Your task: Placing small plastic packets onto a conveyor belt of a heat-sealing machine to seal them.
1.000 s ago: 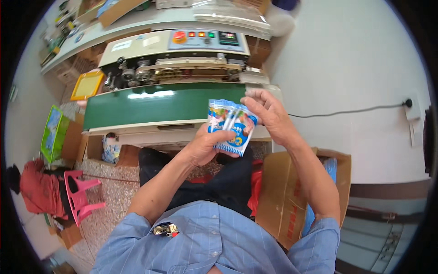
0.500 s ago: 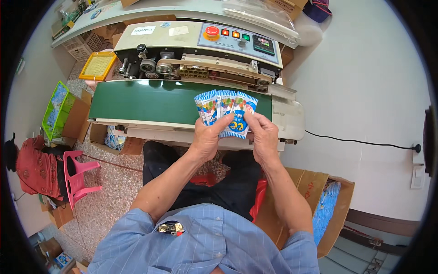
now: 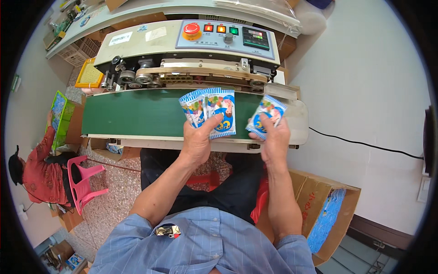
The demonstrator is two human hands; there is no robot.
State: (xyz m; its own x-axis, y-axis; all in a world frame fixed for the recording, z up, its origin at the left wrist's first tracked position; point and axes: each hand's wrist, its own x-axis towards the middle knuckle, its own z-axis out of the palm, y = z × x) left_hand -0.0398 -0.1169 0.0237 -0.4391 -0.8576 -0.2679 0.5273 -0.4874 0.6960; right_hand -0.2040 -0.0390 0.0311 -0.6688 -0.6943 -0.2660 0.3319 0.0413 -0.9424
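Note:
Over the green conveyor belt [image 3: 132,109], my left hand [image 3: 198,139] grips a fan of several small blue-and-white packets [image 3: 221,107], its thumb pressed on the front one. To the right, near the belt's right end, a single packet [image 3: 271,109] of the same kind is pinched between thumb and fingers of my right hand [image 3: 276,137]. It is tilted and apart from the fan. Just beyond the belt runs the band-sealing machine [image 3: 146,41] with its rollers and brown band.
The machine's panel [image 3: 226,39] carries a red stop button and lit switches. A cardboard box [image 3: 319,210] with blue packets stands right of my legs. At left a person in red [image 3: 52,176] sits by a pink chair [image 3: 84,182], reaching to a green basket [image 3: 64,121].
My right hand has drawn one packet off the fan and moved right with it. My left hand keeps the rest. The person at left has stretched an arm to the green basket.

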